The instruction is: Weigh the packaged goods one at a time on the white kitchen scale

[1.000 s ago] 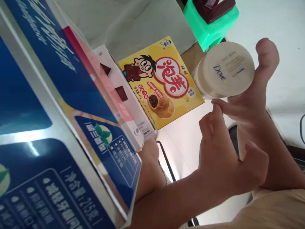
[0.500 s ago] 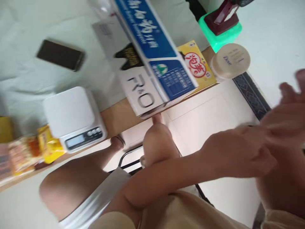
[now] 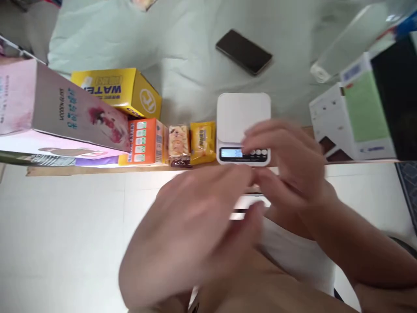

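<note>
Both hands are seen in front of the desk edge, blurred by motion. The left hand point(image 3: 192, 234) is spread wide, fingers extended; nothing is seen in it. The right hand point(image 3: 286, 169) is held with fingers curled loosely, its fingertips point(image 3: 257, 134) lying over the front right corner of the white square digital kitchen scale point(image 3: 243, 117). Whether the scale's buttons are actually touched cannot be told, and no object is seen gripped. The two hands are close together, their fingertips nearly meeting below the scale's lit display.

The scale is located at the front edge of the desk point(image 3: 97, 169), partly on a pale green cloth point(image 3: 182, 43). Just beside it, on its left, a yellow snack packet point(image 3: 202, 141) and a beige snack packet point(image 3: 178, 143) are placed, followed by an orange carton point(image 3: 143, 141). Behind the carton a yellow cardboard box point(image 3: 117, 89) is set, and at far left a long pink box point(image 3: 55, 113) is stacked. A black smartphone point(image 3: 244, 51) is laid flat on the cloth behind the scale. At right, a white and green box point(image 3: 355, 113) is positioned.
</note>
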Demonstrator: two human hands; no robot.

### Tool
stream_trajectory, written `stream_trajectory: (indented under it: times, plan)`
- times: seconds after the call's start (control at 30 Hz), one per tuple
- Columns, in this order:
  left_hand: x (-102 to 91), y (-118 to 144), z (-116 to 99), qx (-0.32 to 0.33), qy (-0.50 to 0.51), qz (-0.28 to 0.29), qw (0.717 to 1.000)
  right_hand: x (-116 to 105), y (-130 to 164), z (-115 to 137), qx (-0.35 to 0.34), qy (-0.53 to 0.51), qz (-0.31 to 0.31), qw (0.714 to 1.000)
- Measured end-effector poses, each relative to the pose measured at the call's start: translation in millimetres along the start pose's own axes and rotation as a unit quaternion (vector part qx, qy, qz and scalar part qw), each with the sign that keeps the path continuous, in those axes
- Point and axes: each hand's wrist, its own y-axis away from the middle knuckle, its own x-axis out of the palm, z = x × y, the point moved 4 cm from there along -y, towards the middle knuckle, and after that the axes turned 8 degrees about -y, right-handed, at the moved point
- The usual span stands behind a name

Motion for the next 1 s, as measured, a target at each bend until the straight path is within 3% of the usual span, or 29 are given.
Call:
stream_trajectory:
  times: [0.03, 0.13, 0.23, 0.3, 0.43, 0.6, 0.8, 1.0]
  plan:
    - [-7.5, 3, 22, -0.024, -0.013, -0.012, 1.0, 23, -20, -10, 0.001, 0.009, 0.033, 0.999]
    - [-15.5, 8, 73, -0.1, -0.016, -0.042, 0.994, 78, -55, -44, 0.087, 0.086, 0.171, 0.978]
    - [-13.3, 6, 97, -0.118, 0.021, -0.019, 0.993, 104, -58, -65, 0.119, 0.14, 0.279, 0.943]
    - [-11.3, 2, 100, -0.104, 0.048, 0.005, 0.993, 110, -52, -71, 0.124, 0.148, 0.309, 0.931]
    - [-8.0, -7, 100, -0.071, 0.08, 0.017, 0.994, 113, -49, -73, 0.123, 0.117, 0.303, 0.938]
    - [-8.9, -7, 98, -0.064, 0.11, -0.02, 0.992, 111, -55, -66, 0.118, 0.114, 0.3, 0.94]
    - [-3.2, 0, 97, -0.089, 0.129, -0.152, 0.976, 108, -54, -61, 0.082, 0.094, 0.26, 0.958]
    - [12.8, -8, 101, -0.01, 0.217, -0.313, 0.924, 88, -51, -44, -0.01, -0.004, 0.15, 0.989]
